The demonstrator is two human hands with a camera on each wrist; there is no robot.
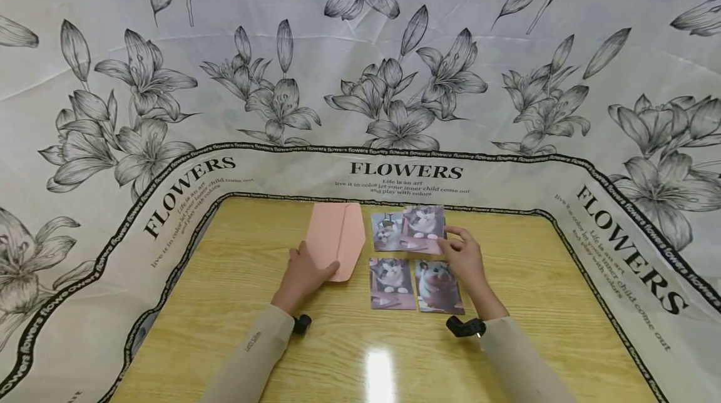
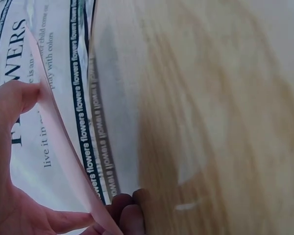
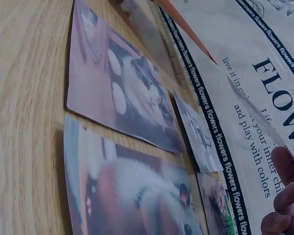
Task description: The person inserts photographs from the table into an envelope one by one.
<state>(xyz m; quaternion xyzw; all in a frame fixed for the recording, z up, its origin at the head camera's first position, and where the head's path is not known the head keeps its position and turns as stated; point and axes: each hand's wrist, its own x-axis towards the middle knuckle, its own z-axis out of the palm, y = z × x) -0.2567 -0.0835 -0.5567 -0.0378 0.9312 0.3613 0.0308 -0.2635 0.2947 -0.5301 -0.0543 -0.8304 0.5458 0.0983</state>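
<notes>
My left hand point(image 1: 304, 275) grips a pink paper envelope point(image 1: 336, 237) by its near left part, thumb over the front. In the left wrist view the envelope point(image 2: 63, 139) is seen nearly edge-on between thumb and fingers. My right hand point(image 1: 466, 259) pinches a cat photo card point(image 1: 424, 226) at its lower right corner. From the right wrist camera that card point(image 3: 259, 115) appears as a thin edge, raised over the others. Beneath it lies a card with pink and green point(image 3: 216, 203), hidden from the head view.
Beside the held card lies a dog photo card point(image 1: 385, 232). Nearer me are another cat card point(image 1: 390, 287) and a hamster card point(image 1: 438, 290), side by side on the wooden table point(image 1: 236, 334). Flower-printed cloth point(image 1: 405, 171) surrounds the table's back and sides.
</notes>
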